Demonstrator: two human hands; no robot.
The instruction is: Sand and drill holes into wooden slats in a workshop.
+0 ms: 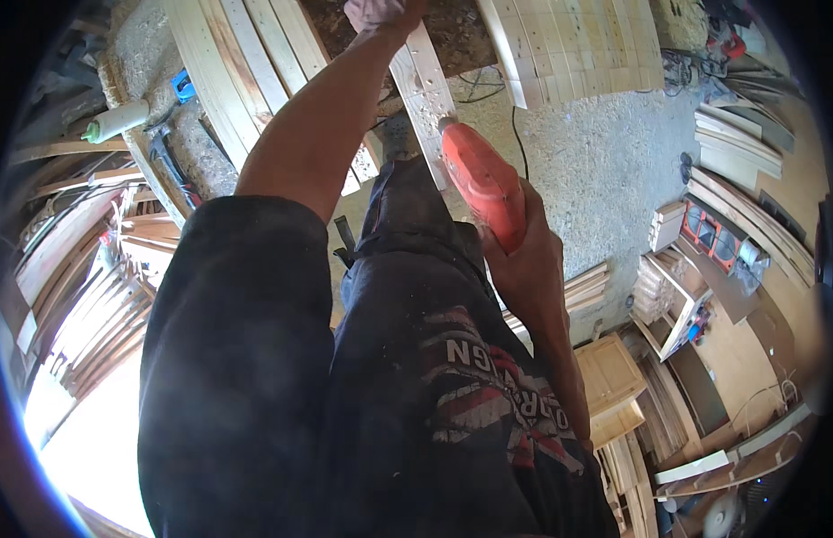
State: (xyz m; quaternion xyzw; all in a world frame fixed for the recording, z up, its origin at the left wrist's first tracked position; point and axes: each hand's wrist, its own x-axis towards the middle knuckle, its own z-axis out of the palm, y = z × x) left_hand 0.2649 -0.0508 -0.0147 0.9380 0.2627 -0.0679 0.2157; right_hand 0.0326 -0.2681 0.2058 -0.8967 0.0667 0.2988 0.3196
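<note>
A red-orange power drill [477, 170] is gripped in my right hand [530, 260], its nose against a narrow pale wooden board [424, 94]. Several holes and wood shavings show on the board near the drill's tip; the bit itself cannot be made out. My left arm stretches forward, and my left hand [383, 14] is closed on the far part of that board at the top edge, with its fingers partly out of sight.
Long planks [246, 63] lie to the left of the board. A slatted wooden panel [578, 54] stands at the upper right. At the left are a hammer-like tool [172, 161] and a white bottle with a green tip [116, 122]. A wooden cabinet door [607, 372] and stacked lumber fill the right side.
</note>
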